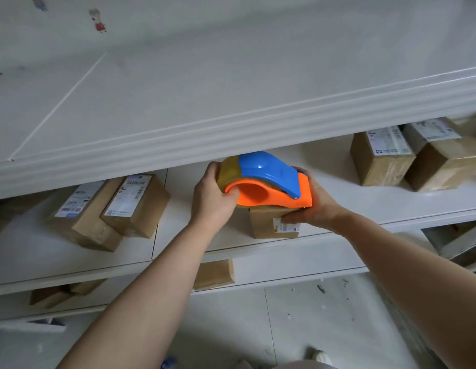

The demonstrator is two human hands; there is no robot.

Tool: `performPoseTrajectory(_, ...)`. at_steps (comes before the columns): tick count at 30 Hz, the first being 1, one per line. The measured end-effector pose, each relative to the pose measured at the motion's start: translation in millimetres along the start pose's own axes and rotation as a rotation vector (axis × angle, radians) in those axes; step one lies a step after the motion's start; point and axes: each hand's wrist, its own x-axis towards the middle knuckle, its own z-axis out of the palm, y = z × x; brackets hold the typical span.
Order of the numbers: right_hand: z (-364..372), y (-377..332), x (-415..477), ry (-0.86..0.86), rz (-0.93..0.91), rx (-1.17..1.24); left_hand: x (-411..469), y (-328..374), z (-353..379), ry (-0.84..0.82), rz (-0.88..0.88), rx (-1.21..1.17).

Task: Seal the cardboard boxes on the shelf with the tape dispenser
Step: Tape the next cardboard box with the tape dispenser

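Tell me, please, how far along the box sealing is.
Apparently done: the right boxes show glossy tape. In hand: the left hand holds the tape dispenser on the middle box, gripped by the right hand. Left: sealing this one; whether the left boxes are taped is unclear.

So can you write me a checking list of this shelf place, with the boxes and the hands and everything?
Surface: white shelf, boxes standing on it.
Job's things: blue-and-orange tape dispenser sits on top of the small box near the shelf's front edge; labelled boxes to the left, more to the right.
Clutter: brown boxes on the shelf below.
Hands: left hand grips the dispenser's roll end; right hand holds the small box's side.
Cables: nothing seen.
Surroundings: spotted floor below; cartoon sticker high up.
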Motion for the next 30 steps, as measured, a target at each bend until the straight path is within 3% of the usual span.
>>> performPoseTrajectory(3,-1.7,4.1,-2.5,0.033,-0.014,-0.029,7.2,-15.3,-14.0,0.019,-0.035,0.063)
performPoseTrajectory(9,-4.4,0.4,-1.2,-0.009,-0.015,-0.038,15.6,-107.8,-69.6,0.228,-0.298,0.013)
performPoseTrajectory(16,-3.7,1.8,2.5,-0.031,0.005,-0.043,20.7,-95.6,-72.4,0.252,-0.288,0.014)
performPoseTrajectory(25,-3.8,-1.7,3.8,-0.058,0.027,-0.066,-13.5,-98.7,-30.8,0.212,-0.397,-0.016)
performPoseTrajectory(27,-6.5,-9.6,4.9,-0.068,0.048,-0.218,-19.4,-96.1,-23.0,0.251,-0.375,-0.012)
performPoseTrajectory(30,0.3,-32.4,-0.5,-0.066,0.021,-0.851,-16.7,-98.8,-23.3,0.249,-0.328,0.006)
